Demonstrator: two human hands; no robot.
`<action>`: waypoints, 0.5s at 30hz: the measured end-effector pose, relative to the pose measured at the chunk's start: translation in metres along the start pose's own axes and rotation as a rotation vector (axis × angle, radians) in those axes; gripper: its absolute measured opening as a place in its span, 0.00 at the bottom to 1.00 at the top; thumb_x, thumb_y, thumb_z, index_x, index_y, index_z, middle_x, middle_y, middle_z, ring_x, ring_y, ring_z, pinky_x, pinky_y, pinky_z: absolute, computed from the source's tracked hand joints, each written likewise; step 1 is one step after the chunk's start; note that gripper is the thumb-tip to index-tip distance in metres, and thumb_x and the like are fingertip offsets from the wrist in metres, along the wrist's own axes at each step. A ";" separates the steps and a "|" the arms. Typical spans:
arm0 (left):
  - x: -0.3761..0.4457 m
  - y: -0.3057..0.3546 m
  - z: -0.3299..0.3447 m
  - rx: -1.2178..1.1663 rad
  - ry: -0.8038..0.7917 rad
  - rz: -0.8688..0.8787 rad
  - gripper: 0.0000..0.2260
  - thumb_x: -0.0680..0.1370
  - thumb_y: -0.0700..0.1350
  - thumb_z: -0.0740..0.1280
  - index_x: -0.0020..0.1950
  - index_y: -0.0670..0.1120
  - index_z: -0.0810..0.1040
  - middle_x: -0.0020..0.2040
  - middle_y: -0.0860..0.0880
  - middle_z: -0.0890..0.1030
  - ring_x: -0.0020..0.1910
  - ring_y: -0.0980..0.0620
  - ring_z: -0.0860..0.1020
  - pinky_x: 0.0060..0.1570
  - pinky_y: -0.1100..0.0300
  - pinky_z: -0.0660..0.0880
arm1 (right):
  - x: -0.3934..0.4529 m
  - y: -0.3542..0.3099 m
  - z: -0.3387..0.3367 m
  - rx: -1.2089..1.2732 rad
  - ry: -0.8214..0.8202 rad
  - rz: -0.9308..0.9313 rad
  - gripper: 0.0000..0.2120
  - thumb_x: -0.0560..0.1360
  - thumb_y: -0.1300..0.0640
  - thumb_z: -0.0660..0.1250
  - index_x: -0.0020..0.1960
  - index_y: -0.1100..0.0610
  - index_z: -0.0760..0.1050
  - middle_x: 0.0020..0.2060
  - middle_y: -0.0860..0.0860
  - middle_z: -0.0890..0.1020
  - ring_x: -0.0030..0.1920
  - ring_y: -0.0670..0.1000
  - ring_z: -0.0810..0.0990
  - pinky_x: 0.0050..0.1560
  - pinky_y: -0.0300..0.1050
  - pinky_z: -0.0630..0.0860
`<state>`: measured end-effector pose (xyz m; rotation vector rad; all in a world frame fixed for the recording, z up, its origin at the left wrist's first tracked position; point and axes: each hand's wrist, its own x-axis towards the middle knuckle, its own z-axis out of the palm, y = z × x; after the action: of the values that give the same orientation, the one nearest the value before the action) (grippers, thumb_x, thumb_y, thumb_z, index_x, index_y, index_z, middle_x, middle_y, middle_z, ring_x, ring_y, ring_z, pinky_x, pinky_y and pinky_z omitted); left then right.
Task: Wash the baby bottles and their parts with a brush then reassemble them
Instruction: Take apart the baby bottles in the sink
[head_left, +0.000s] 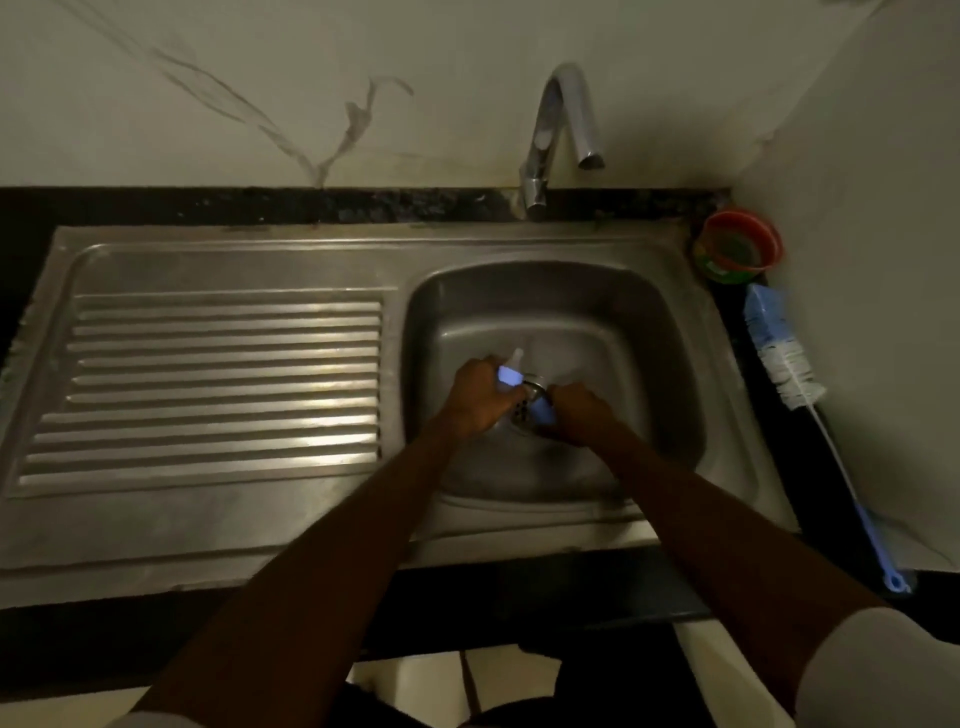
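**Both hands on bottle parts over the sink drain**

Both hands are down in the steel sink basin (649, 332), meeting just above the drain (521, 413). The left hand (475, 397) is curled around a baby bottle top (509, 375), a pale blue collar with a clear teat poking up and away from the drain toward the tap (558, 130). The fingers wrap the collar closely, thumb side facing the drain. The right hand (574, 410), on the other side of the drain, grips a second pale blue piece (541, 410) that sits right beside the drain's edge; the light is dim, and it may be another collar or a bottle end, which cannot be settled from here. The two held pieces lie close together, nearly touching over the drain.

Well off to the right of the drain, outside the basin on the dark counter, lies the bottle brush (784, 358), its blue-and-white bristle head toward the wall and its thin handle running back toward the person. Just beyond the brush head stands a small red and green tub (737, 247). To the left of the drain stretches the ridged draining board (218, 384).
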<state>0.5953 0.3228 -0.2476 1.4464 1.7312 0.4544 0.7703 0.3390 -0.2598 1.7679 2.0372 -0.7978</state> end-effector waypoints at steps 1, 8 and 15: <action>0.009 -0.002 0.004 0.029 -0.001 0.016 0.23 0.74 0.53 0.77 0.62 0.40 0.80 0.59 0.40 0.82 0.59 0.42 0.80 0.53 0.61 0.70 | 0.009 0.004 0.002 -0.036 0.005 -0.022 0.32 0.74 0.38 0.72 0.70 0.55 0.73 0.65 0.58 0.77 0.64 0.59 0.78 0.61 0.51 0.76; 0.034 -0.022 0.022 0.177 0.050 0.019 0.25 0.74 0.51 0.75 0.68 0.45 0.75 0.64 0.43 0.74 0.58 0.42 0.78 0.56 0.53 0.75 | 0.048 0.026 0.012 -0.239 0.114 -0.271 0.31 0.72 0.29 0.60 0.67 0.46 0.75 0.63 0.50 0.80 0.61 0.55 0.79 0.57 0.48 0.76; 0.042 -0.015 0.031 0.324 0.099 0.106 0.25 0.78 0.52 0.71 0.73 0.48 0.70 0.68 0.45 0.69 0.60 0.44 0.77 0.56 0.51 0.77 | 0.062 0.032 0.014 -0.159 0.299 -0.215 0.16 0.80 0.41 0.62 0.59 0.50 0.78 0.53 0.53 0.83 0.52 0.58 0.82 0.49 0.49 0.78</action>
<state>0.6090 0.3510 -0.2923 1.7764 1.8774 0.3150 0.7891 0.3821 -0.3135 1.6815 2.4404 -0.4303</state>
